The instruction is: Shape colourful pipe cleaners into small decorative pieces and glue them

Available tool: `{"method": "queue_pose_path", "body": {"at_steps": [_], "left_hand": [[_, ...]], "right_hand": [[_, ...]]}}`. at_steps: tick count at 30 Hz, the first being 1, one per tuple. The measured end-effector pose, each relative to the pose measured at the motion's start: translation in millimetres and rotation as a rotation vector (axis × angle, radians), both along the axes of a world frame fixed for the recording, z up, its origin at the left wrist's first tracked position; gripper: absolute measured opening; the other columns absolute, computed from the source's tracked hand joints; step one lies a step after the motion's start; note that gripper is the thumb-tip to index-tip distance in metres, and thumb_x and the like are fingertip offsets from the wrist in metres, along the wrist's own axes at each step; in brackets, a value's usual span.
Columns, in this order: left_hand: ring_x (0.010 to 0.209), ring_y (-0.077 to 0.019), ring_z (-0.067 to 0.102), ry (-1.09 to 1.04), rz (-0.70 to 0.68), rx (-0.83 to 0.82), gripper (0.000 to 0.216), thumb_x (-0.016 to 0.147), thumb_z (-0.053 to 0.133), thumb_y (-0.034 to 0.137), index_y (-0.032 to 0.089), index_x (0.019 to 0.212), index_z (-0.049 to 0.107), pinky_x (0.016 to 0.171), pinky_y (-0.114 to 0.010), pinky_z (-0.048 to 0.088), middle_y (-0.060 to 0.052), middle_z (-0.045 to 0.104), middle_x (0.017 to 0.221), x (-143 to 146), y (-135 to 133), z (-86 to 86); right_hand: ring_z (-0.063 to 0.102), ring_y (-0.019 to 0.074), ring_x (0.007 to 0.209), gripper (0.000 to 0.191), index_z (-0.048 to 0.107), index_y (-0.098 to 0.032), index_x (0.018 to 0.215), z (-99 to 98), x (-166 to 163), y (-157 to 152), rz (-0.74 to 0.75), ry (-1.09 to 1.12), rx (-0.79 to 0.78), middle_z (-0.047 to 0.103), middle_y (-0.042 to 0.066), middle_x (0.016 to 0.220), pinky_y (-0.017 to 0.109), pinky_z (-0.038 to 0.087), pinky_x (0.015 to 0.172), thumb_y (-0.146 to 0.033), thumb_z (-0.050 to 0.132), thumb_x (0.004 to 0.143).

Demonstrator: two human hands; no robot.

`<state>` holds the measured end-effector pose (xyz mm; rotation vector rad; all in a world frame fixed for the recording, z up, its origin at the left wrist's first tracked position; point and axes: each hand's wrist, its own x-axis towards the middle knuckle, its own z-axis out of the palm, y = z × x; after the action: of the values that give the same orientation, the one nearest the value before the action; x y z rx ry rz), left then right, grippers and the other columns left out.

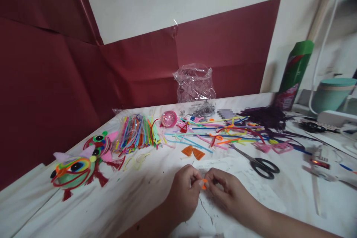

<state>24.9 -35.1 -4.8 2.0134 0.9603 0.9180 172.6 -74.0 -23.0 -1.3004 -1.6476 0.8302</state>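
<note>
Head view, lower centre: an orange piece point(205, 184) is pinched by left hand point(186, 190) and right hand point(225, 188), best steadied with light pressure.

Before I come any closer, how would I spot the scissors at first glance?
On the white table, find the person's right hand, low in the picture. Beyond it and to the right lie the scissors, blades pointing away and leftward. Their two black finger loops set them apart from the thin colourful strips beyond.
</note>
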Motion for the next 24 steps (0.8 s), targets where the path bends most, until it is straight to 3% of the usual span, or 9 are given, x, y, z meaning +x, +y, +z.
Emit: {"method": "queue_pose_path", "body": {"at_steps": [10,15,19,24], "left_hand": [[0.064,-0.0125,0.046,-0.032,0.019,0.018,0.01,0.068,0.046,0.009,0.016,0.061,0.046,0.061,-0.023,0.036,0.0,0.049,0.064,3.4,-3.4,-5.3],[0.07,-0.014,0.05,-0.168,0.056,-0.056,0.009,0.075,0.043,0.017,0.016,0.074,0.052,0.066,-0.024,0.039,-0.002,0.055,0.072,3.7,0.2,-4.7],[0.067,-0.0135,0.049,-0.124,0.111,-0.036,0.011,0.074,0.044,0.016,0.016,0.067,0.053,0.064,-0.024,0.038,0.0,0.053,0.066,2.7,3.4,-2.8],[0.063,-0.0121,0.047,-0.101,0.018,-0.048,0.009,0.073,0.047,0.017,0.016,0.066,0.053,0.062,-0.022,0.038,0.001,0.051,0.063,4.0,0.8,-1.8]], "right_hand": [[0.044,0.0129,0.063,0.015,0.05,-0.018,0.073,8.9,2.2,-5.7,0.019,-0.022,0.044,0.051,-0.001,0.067,0.023,0.035,0.056,-0.029,0.045,0.082],[0.036,0.0097,0.054,0.021,0.047,-0.018,0.068,6.0,3.3,1.6,-0.024,0.203,-0.064,0.042,-0.004,0.058,0.021,0.029,0.048,-0.035,0.048,0.08],[0.026,0.0067,0.045,0.025,0.044,-0.018,0.068,0.4,4.2,5.7,-0.007,0.388,-0.184,0.035,-0.008,0.053,0.02,0.02,0.042,-0.04,0.052,0.077],[0.028,0.0065,0.047,0.026,0.046,-0.017,0.067,0.5,4.3,3.0,0.011,0.362,-0.163,0.036,-0.007,0.053,0.02,0.022,0.043,-0.04,0.053,0.077]]}}
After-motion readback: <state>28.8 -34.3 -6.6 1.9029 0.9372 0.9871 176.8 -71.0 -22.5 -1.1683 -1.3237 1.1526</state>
